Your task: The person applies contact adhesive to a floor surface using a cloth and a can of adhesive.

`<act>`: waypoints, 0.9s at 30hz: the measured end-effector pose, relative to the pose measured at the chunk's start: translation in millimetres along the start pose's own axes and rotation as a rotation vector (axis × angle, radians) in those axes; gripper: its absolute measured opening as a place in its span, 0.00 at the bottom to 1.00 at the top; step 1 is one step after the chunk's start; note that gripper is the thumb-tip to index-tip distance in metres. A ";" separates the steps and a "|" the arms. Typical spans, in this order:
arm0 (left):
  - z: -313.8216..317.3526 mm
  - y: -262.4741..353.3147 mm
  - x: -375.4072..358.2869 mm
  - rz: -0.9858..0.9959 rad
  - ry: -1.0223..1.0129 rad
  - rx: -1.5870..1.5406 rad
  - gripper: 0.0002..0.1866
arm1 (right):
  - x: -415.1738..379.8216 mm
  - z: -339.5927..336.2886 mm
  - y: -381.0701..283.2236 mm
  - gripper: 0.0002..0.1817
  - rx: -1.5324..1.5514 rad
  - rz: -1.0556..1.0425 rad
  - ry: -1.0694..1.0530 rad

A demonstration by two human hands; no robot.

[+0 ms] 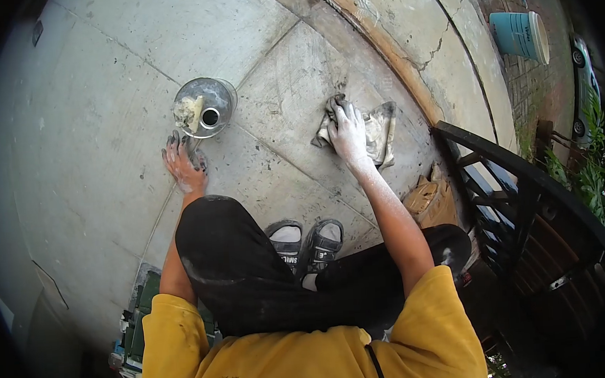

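Note:
My right hand [348,136], coated in pale dust, presses down on a crumpled, grey-stained rag [381,133] on the floor. Its fingers curl over the rag's dark, bunched end. My left hand [185,166] is open, palm down with dirty fingertips spread, just below a round metal can [219,91]. The can has a dark round opening in its top. A pale, smudged wad of material [188,113] lies on the can's top beside that opening, above my left fingertips.
Dusty floor tiles [280,156] surround my sandalled feet [306,243]. A brown paper bag [431,200] lies right of my right forearm, beside a dark slatted wooden piece [523,175]. A blue bucket [515,36] is at the upper right. Green containers [146,292] stand behind my left elbow.

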State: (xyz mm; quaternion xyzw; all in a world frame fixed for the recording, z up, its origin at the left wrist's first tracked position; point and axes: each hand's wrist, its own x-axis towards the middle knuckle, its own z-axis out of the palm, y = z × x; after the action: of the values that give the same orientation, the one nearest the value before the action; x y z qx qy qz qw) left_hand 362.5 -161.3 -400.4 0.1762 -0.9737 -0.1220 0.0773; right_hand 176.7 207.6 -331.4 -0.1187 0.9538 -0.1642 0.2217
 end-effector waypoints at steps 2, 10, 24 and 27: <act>-0.8 1.3 1.5 -0.008 -0.008 0.011 0.27 | -22.7 12.9 1.4 0.31 -0.058 -0.070 0.105; -3.6 2.1 2.6 0.007 0.000 -0.004 0.26 | 32.7 -20.0 -6.1 0.26 -0.209 0.019 0.162; -2.9 1.6 0.8 0.005 0.003 -0.013 0.25 | -3.6 -21.2 8.2 0.14 -0.152 -0.200 -0.001; 0.1 3.5 -1.9 -0.022 -0.012 0.025 0.26 | 30.7 -42.9 21.8 0.13 -0.289 -0.145 0.050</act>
State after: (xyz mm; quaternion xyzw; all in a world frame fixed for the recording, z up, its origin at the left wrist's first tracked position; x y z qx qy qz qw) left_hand 363.1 -157.4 -399.8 0.1870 -0.9736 -0.1117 0.0679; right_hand 126.7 229.6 -314.7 -0.2139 0.9617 -0.0438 0.1660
